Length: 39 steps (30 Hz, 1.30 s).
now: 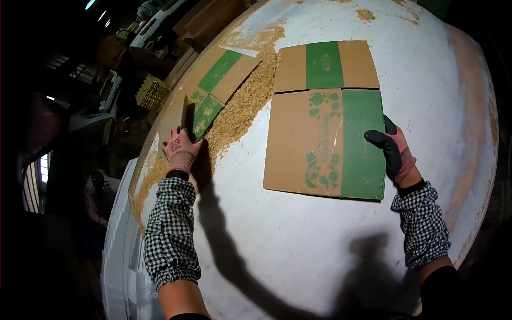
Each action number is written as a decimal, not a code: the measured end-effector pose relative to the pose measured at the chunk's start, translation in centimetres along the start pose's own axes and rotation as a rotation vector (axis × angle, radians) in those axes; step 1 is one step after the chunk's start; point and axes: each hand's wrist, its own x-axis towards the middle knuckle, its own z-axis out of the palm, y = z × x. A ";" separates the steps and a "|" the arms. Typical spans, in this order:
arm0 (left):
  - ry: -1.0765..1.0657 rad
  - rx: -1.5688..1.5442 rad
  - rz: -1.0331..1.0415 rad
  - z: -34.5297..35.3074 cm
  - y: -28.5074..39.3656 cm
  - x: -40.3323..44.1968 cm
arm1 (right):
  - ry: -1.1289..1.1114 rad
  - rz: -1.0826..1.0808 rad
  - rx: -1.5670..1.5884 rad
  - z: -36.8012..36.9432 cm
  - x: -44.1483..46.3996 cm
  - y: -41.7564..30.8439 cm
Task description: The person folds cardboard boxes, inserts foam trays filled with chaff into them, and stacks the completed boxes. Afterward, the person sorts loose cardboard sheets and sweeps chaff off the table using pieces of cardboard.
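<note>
A flattened cardboard box (298, 138) with green bands and printed fruit lies at the right of the white table. My right hand (393, 148), in a pink glove with dark grey fingers, grips its right edge, thumb on top and fingers at the side. In the same kind of glove, my left hand (181, 150) closes on the near end of a brown piece of cardboard (173, 117) standing partly on edge. Beyond it lies another flattened box (218, 72) with green bands, sprinkled with shavings. A strip of wood shavings (245, 104) runs between the two boxes.
More shavings (366, 15) lie at the far side of the white table (298, 245). White stacked sheets (120, 234) stand along the left edge. A stack of yellowish pieces (152, 92) is on the dark floor area at the upper left.
</note>
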 end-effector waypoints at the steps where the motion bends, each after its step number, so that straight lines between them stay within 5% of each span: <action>1: 0.051 -0.001 -0.025 0.7 -1.1 0.4 | -0.006 0.024 0.032 0.2 -0.2 -0.3; 2: -0.158 -0.096 -0.185 3.5 -3.3 4.8 | -0.009 0.043 0.062 0.5 -0.4 -0.9; 6: -0.141 -0.183 -0.116 10.5 -7.2 9.0 | 0.064 0.023 0.023 0.5 0.1 -1.2; 8: -0.117 -0.172 0.098 7.2 -7.0 6.0 | 0.032 -0.174 -0.177 0.2 0.3 -0.7; 11: -0.006 -0.154 0.306 3.2 -6.2 -0.1 | 0.003 -0.051 -0.033 0.6 0.1 -0.9; 13: 0.024 0.035 0.100 1.1 -3.3 -4.4 | -0.005 0.048 0.098 0.7 0.0 -1.3; 17: -0.006 0.152 0.078 -0.9 -3.7 -5.7 | 0.010 -0.051 0.036 0.0 -0.3 -0.5; 24: 0.281 0.341 -0.025 -8.6 -8.8 -4.1 | -0.019 0.002 0.111 -0.2 0.0 -0.6; 31: -0.161 -0.112 0.290 -0.9 -3.7 -0.6 | -0.018 -0.014 0.060 0.3 -0.2 -1.0; 34: -0.145 0.049 0.206 2.3 -3.4 -0.5 | 0.008 -0.024 -0.019 0.1 0.1 -0.7; 39: -0.181 0.148 0.369 -0.2 -2.1 0.0 | -0.029 0.002 0.034 -0.5 0.4 0.0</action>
